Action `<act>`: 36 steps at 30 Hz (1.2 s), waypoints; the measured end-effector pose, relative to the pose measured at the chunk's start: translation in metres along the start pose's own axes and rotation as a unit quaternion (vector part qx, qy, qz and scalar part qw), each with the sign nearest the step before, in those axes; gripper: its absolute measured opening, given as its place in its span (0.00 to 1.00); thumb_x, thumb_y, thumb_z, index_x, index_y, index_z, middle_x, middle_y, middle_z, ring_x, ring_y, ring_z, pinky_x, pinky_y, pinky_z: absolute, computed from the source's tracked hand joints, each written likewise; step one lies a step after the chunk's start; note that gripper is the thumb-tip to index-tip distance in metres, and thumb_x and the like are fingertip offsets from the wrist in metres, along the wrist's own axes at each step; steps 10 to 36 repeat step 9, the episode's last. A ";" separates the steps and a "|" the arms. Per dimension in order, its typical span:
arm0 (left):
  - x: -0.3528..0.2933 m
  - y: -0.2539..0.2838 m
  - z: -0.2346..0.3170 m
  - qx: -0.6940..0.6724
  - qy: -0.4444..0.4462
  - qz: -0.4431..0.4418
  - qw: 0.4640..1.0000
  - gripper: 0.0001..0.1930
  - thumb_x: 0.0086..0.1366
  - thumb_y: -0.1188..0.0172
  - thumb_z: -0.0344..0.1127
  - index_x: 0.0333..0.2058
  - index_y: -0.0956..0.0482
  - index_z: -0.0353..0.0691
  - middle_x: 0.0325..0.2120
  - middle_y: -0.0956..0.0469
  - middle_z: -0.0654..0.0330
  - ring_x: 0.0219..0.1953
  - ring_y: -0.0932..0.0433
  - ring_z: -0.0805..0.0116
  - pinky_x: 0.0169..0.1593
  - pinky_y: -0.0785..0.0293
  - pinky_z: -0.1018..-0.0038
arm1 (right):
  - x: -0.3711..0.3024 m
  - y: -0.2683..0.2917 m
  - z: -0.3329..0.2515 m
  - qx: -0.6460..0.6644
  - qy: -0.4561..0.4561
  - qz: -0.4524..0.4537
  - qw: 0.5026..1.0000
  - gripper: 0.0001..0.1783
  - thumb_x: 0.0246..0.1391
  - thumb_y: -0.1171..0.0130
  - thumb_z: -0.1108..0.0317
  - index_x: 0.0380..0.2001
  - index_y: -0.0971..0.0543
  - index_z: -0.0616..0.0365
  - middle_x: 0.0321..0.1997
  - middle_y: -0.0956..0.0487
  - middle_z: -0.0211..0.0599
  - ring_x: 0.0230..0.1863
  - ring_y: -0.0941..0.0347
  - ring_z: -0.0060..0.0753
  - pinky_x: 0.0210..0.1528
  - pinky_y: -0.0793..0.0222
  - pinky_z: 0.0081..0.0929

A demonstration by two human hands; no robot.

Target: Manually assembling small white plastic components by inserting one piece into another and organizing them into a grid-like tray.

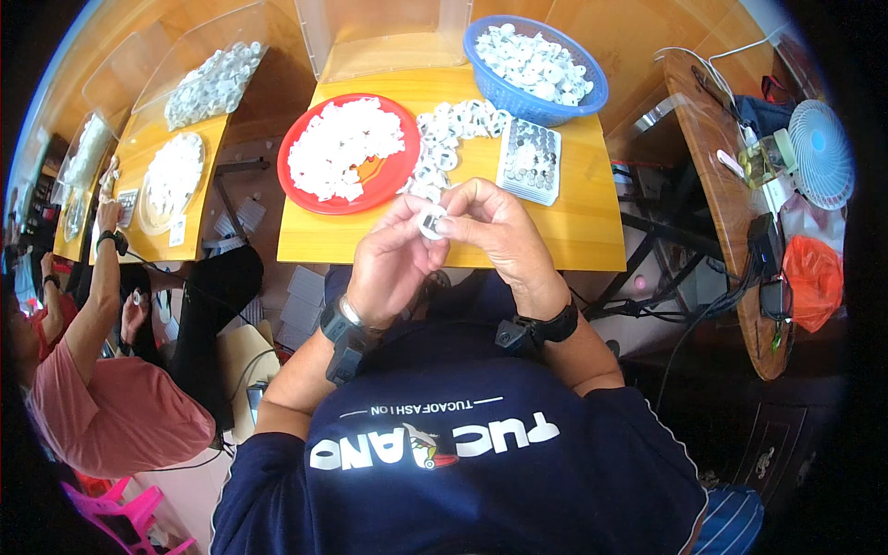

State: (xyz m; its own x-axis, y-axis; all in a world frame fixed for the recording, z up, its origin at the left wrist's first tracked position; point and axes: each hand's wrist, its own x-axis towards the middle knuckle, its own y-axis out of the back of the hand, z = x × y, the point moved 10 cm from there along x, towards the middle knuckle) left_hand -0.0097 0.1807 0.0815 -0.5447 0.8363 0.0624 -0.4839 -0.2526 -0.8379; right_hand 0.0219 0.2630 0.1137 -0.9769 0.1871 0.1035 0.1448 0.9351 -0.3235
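My left hand point(388, 259) and my right hand point(499, 236) meet above the near edge of the yellow table point(324, 240). Between their fingertips they pinch a small round white piece point(431, 222) with a dark mark on its face. Just beyond my fingers, similar white pieces with dark centres point(442, 153) lie in a loose band. To their left is a red plate point(413, 143) heaped with small white parts. On the right sits a stack of white sheets point(530, 162) bearing rows of round dark and silvery stickers.
At the far right of the table stands a blue basket point(555, 113) full of white round pieces. A clear plastic bin point(384, 42) is at the back. On the left, a person in a pink shirt point(125, 407) works at another table. A fan point(821, 153) stands on a side table.
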 end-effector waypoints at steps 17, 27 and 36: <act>-0.002 0.010 -0.011 -0.106 0.046 0.019 0.993 0.14 0.65 0.45 0.36 0.46 0.33 0.37 0.34 0.27 0.53 0.30 0.28 0.64 0.35 0.31 0.73 | -0.014 0.098 -0.018 -0.188 0.045 0.140 0.971 0.04 0.56 0.42 0.75 0.35 0.24 0.63 0.38 0.21 0.35 0.42 0.26 0.20 0.47 0.30 0.20; -0.002 0.010 -0.011 -0.106 0.046 0.019 0.993 0.14 0.65 0.45 0.36 0.46 0.33 0.37 0.34 0.27 0.53 0.30 0.28 0.64 0.35 0.31 0.73 | -0.014 0.098 -0.018 -0.188 0.045 0.140 0.971 0.04 0.56 0.42 0.75 0.35 0.24 0.63 0.38 0.21 0.35 0.42 0.26 0.20 0.47 0.30 0.20; -0.002 0.010 -0.011 -0.106 0.046 0.019 0.993 0.14 0.65 0.45 0.36 0.46 0.33 0.37 0.34 0.27 0.53 0.30 0.28 0.64 0.35 0.31 0.73 | -0.014 0.098 -0.018 -0.188 0.045 0.140 0.971 0.04 0.56 0.42 0.75 0.35 0.24 0.63 0.38 0.21 0.35 0.42 0.26 0.20 0.47 0.30 0.20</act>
